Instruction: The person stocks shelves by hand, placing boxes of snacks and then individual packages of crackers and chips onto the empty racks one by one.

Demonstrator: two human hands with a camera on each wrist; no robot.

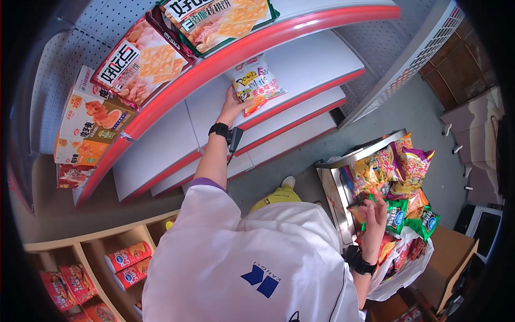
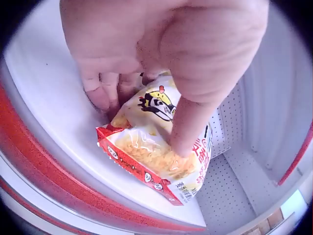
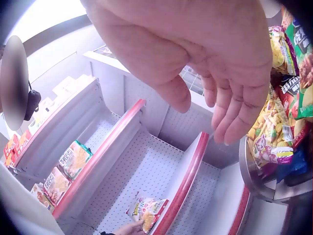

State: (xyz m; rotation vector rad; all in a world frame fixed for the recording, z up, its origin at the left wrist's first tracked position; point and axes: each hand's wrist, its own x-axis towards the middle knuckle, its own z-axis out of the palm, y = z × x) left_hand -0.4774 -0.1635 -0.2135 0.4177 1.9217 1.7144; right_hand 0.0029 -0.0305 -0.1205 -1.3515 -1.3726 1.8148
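Note:
In the head view my left hand [image 1: 230, 109] grips a white snack bag [image 1: 261, 80] with a red and orange lower edge, over a white shelf with a red edge strip. The left wrist view shows my thumb across the front of this bag [image 2: 156, 152] and my fingers curled behind it. My right hand [image 1: 373, 221] hangs beside a metal-rimmed bin [image 1: 331, 185] heaped with colourful snack bags. Its fingers hang loosely bent in the right wrist view, with nothing held in that hand [image 3: 195, 54]. Yellow-purple snack bags [image 3: 271, 127] lie close to its fingertips.
Biscuit boxes [image 1: 145, 61] line the upper shelf, which juts out over the lower ones. A wire mesh panel [image 1: 402, 64] closes the shelf's right end. Behind me is a wooden rack [image 1: 80, 244] with red packets. A white plastic bag [image 1: 389, 287] and a cardboard box [image 1: 448, 263] stand near the bin.

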